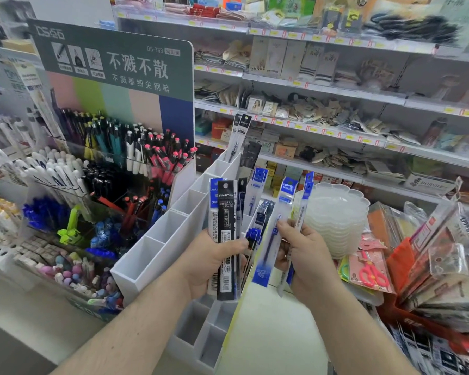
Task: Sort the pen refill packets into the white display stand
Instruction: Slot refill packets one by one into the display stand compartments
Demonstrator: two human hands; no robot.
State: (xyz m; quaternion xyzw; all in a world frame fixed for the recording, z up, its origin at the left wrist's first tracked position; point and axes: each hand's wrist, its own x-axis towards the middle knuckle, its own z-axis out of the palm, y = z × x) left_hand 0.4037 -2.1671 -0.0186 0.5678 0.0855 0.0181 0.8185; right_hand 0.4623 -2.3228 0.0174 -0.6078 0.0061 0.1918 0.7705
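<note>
My left hand (211,262) grips a bundle of pen refill packets (226,234), with a black packet in front and blue-topped ones behind. My right hand (306,255) pinches blue-and-clear refill packets (271,234) just to the right of that bundle. The white display stand (157,255) with stepped square compartments rises diagonally behind my left hand. Its near compartments show nothing inside. Two refill packets (237,136) stand upright in its far top compartment. More blue and dark packets (256,185) sit behind the held bundle.
A pen display (111,147) with a green header fills the left side. A stack of clear scalloped trays (336,215) sits right of my right hand. Packaged scissors (371,269) and bagged goods crowd the right. A second white divider box (201,331) lies under my wrists. Stocked shelves run behind.
</note>
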